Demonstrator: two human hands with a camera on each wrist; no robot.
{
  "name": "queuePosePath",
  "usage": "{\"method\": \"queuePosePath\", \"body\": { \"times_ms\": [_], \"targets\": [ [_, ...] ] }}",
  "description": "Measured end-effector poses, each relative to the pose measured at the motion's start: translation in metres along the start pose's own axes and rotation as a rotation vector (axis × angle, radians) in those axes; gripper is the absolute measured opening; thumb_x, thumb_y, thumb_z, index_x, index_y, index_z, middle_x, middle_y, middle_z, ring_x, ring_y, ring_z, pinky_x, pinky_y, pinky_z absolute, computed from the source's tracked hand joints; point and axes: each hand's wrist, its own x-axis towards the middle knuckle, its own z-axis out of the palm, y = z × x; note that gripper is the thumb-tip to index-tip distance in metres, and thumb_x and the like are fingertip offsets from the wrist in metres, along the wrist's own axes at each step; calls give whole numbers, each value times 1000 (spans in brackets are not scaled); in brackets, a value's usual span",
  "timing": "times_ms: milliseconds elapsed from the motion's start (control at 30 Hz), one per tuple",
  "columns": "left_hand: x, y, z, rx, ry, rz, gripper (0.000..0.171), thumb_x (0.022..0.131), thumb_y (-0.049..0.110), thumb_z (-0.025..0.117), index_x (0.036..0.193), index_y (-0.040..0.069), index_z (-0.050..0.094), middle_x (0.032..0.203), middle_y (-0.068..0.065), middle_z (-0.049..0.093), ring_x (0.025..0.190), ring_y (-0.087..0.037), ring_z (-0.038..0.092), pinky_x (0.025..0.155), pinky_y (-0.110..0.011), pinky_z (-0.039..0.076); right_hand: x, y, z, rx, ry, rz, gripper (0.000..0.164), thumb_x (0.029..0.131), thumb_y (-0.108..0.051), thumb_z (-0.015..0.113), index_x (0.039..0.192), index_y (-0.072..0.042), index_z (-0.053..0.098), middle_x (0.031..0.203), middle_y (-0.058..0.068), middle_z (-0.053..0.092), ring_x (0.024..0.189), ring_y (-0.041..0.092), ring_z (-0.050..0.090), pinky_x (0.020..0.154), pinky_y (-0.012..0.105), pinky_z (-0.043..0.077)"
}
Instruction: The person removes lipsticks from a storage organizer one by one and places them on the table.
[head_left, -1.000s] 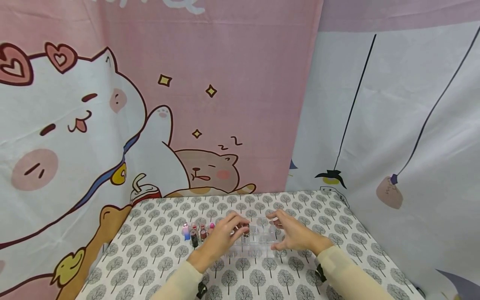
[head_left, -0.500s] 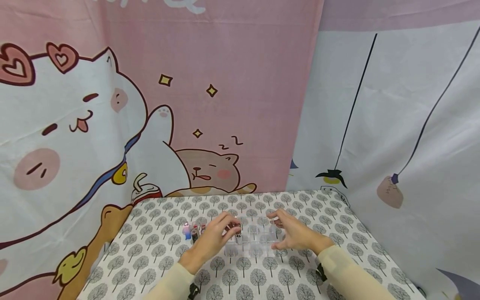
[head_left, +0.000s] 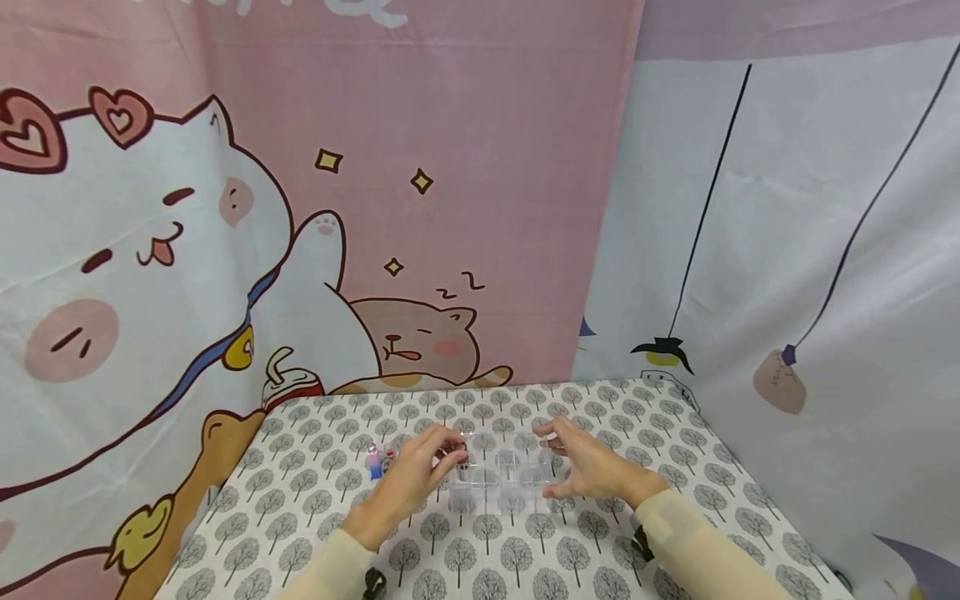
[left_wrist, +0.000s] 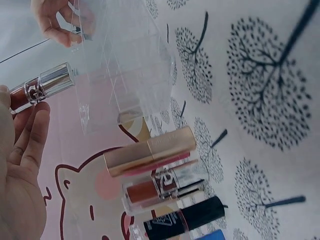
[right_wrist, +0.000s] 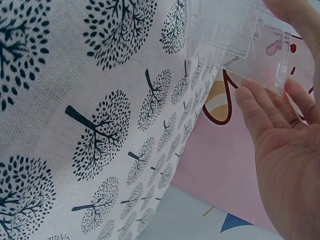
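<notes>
My left hand (head_left: 412, 471) pinches a lip gloss tube (left_wrist: 42, 89) with a silver cap and a reddish-brown body. It holds the tube above the left end of a clear plastic organizer (head_left: 487, 496), with the silver cap toward the organizer in the left wrist view. My right hand (head_left: 592, 467) steadies the organizer's right end, its thumb at the near side and fingers curved at the far side. In the right wrist view the fingers (right_wrist: 265, 107) lie against the clear wall. No other tube shows in the organizer's compartments.
Left of the organizer stands a row of lip products: a gold lipstick tube (left_wrist: 150, 151), a clear-cased lip gloss (left_wrist: 150, 194), a black-capped tube (left_wrist: 185, 218) and a blue-bottomed one (head_left: 374, 461). A tree-print cloth (head_left: 517, 554) covers the table; printed curtains (head_left: 487, 167) hang behind.
My left hand has moved left across the organizer with the lip gloss, from its middle to its left end, now covering more of the row. The right hand has stayed in place.
</notes>
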Motion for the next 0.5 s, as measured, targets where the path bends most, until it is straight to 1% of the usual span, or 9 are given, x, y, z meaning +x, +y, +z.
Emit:
{"method": "queuePosePath", "body": {
  "times_ms": [100,167,233,333,400,433,500],
  "targets": [
    [-2,0,-5,1,-18,-41,26,111,17,79,134,6,76,118,0,80,102,-9,78,90,-21,71,0,0,-1,-3,3,2,101,85,-33,106,166,-12,48,170,15,55,152,44,66,127,52,61],
    [-4,-1,-8,-20,-24,-50,27,111,16,78,136,6,75,119,-1,79,101,-11,79,85,-18,71,0,-1,-1,-6,4,5,101,85,-32,106,166,-13,48,170,14,55,152,42,66,127,52,61],
    [-6,-3,-11,-32,-18,-47,27,111,14,78,137,7,75,120,-1,78,100,-10,79,85,-17,71,0,-1,-1,-5,4,5,100,85,-30,106,166,-13,49,170,14,55,152,42,66,127,52,60],
    [-9,-6,-15,-62,-10,-39,27,111,11,78,138,8,74,120,-1,77,87,-5,76,80,-16,70,0,-1,-1,-11,4,5,101,85,-32,106,166,-13,49,170,13,55,152,41,66,127,51,61],
    [-12,-6,-17,-68,-8,-41,28,111,11,78,138,9,73,118,0,77,80,3,71,82,-18,71,0,-1,0,-11,3,3,101,85,-32,106,166,-13,48,170,13,55,151,41,67,127,51,61],
    [-13,-7,-18,-82,-12,-45,28,111,10,77,139,9,73,117,1,77,77,5,68,81,-18,71,0,-1,0,-13,3,2,101,85,-32,106,166,-13,48,170,13,55,151,40,67,127,51,61],
    [-15,-8,-21,-94,-17,-48,30,112,10,76,141,10,72,116,2,76,73,9,65,81,-19,71,0,-1,1,-8,3,0,101,85,-32,106,166,-13,48,169,13,55,151,39,67,127,50,61]
  ]
}}
